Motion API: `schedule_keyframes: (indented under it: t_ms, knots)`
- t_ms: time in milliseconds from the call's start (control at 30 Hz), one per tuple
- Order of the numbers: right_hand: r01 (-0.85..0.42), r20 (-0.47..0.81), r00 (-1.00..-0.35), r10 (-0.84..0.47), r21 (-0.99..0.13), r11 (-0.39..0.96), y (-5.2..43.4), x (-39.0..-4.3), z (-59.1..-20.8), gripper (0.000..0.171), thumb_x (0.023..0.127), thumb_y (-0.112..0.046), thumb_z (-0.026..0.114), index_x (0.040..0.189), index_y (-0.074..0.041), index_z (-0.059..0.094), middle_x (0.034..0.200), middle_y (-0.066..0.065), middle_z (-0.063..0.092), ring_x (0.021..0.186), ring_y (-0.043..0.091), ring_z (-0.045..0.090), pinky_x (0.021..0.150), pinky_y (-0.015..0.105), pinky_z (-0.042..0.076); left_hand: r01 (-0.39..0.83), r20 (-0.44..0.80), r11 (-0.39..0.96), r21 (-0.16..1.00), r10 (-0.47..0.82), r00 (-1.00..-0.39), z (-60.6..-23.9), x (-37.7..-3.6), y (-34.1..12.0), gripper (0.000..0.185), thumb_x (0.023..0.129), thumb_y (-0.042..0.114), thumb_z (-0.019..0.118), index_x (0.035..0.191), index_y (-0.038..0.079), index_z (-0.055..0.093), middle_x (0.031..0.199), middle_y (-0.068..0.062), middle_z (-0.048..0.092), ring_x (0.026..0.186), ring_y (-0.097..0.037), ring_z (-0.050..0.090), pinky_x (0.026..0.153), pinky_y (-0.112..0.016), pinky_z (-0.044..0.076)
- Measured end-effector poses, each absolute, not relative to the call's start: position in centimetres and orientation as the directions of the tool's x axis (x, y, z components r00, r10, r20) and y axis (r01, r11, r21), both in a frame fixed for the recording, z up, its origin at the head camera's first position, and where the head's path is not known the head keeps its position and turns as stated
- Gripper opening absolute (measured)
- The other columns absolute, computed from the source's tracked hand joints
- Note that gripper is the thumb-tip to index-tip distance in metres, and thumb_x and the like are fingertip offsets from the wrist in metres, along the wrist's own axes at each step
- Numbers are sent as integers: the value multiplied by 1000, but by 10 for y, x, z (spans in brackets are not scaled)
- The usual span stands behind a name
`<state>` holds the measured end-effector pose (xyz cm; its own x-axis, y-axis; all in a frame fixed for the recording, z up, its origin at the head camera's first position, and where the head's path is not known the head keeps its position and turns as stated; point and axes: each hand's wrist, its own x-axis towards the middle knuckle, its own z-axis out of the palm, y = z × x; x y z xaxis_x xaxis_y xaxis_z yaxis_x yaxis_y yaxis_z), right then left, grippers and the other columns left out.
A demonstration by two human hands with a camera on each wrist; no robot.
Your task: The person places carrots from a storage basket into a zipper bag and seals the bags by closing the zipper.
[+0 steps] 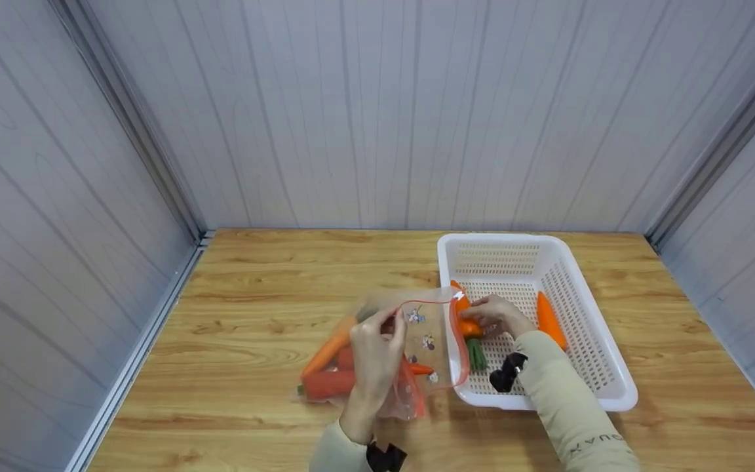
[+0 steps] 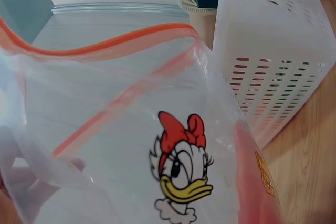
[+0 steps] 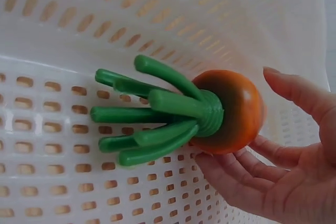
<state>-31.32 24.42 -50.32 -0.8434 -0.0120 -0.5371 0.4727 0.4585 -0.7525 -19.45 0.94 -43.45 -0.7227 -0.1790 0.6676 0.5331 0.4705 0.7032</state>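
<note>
My left hand (image 1: 375,351) pinches the rim of a clear zip bag (image 1: 430,334) with a red-orange zip edge and cartoon prints. Its mouth spreads toward the basket; in the left wrist view a duck print shows on the bag (image 2: 126,103), with fingertips behind the film. Inside the bag lie an orange carrot (image 1: 328,351) and red carrots (image 1: 328,385). In the white basket (image 1: 603,357), my right hand (image 1: 499,313) is at an orange carrot with green stalks (image 3: 231,111). Its fingers (image 3: 247,169) lie along the carrot's underside, while the thumb stands off from it.
Another orange carrot (image 1: 550,321) leans at the basket's right side. The wood-grain table (image 1: 240,314) is bounded by pale panel walls (image 1: 377,118) at the back and sides. The bag's mouth overlaps the basket's left rim in the head view.
</note>
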Motion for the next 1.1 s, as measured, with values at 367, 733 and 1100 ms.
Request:
schedule_keyframes:
  t_ms: [367, 733, 1100]
  knots:
    - [443, -528, -849, -28, -740, 506, 235, -313, -503, 55, 76, -16, 67, 120, 6, 42, 106, 20, 52, 85, 26, 55, 67, 41, 51, 542, 675, 466, 699, -181, -716, -436, -194, 11, 10, 79, 2, 60, 76, -3, 68, 64, -5, 64, 54, -7, 58, 48, -17, 47]
    - [419, -515, -856, -52, -749, 514, 244, -310, -488, 57, 76, -16, 66, 122, 6, 41, 109, 19, 48, 88, 26, 51, 67, 40, 51, 535, 663, 457, 711, -182, -726, -437, -193, 10, 10, 79, 2, 59, 79, -4, 68, 65, -7, 64, 54, -8, 58, 48, -17, 47]
    - [382, -494, -862, -113, -780, 496, 249, -305, -461, 59, 77, -15, 66, 125, 5, 36, 114, 22, 43, 94, 28, 49, 69, 40, 51, 535, 661, 453, 713, -179, -729, -437, -194, 10, 9, 79, 1, 60, 78, -4, 68, 65, -7, 64, 53, -8, 58, 48, -16, 47]
